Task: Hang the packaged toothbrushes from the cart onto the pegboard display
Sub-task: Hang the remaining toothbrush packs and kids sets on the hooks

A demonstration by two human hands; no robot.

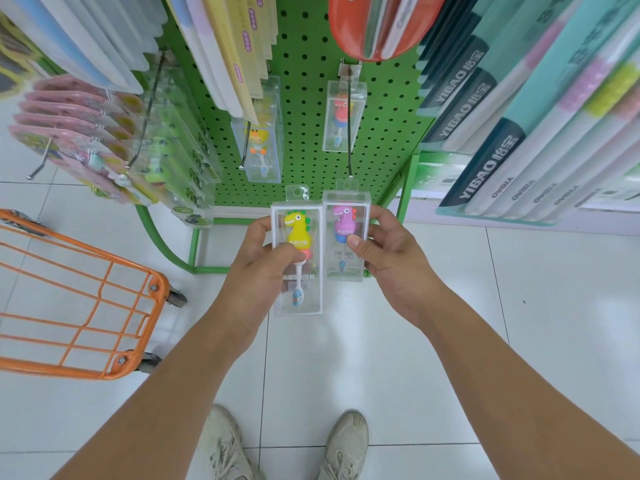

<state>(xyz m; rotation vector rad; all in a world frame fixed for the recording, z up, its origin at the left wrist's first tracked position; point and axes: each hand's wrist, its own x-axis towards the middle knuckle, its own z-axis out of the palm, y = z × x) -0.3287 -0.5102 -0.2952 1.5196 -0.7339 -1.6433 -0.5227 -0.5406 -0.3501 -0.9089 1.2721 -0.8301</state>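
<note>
My left hand (pixel 258 261) grips a clear box with a yellow dinosaur toothbrush (pixel 298 237). Beside it, my right hand (pixel 388 251) grips a clear box with a purple dinosaur toothbrush (pixel 344 220). Both boxes are upright with hang tabs on top, held just below the green pegboard (pixel 304 98). The purple box's tab lies just under the tip of a long peg (pixel 350 161). That peg carries a clear box with a red toothbrush (pixel 343 116). Another clear box with a yellow toothbrush (pixel 261 140) hangs to its left.
An orange wire cart (pixel 86 299) stands at my left on the white tiled floor. Packaged goods crowd pegs at upper left (pixel 104 133), and boxed toothbrush packs (pixel 519 126) fill shelves on the right. My shoes (pixel 287 445) are below.
</note>
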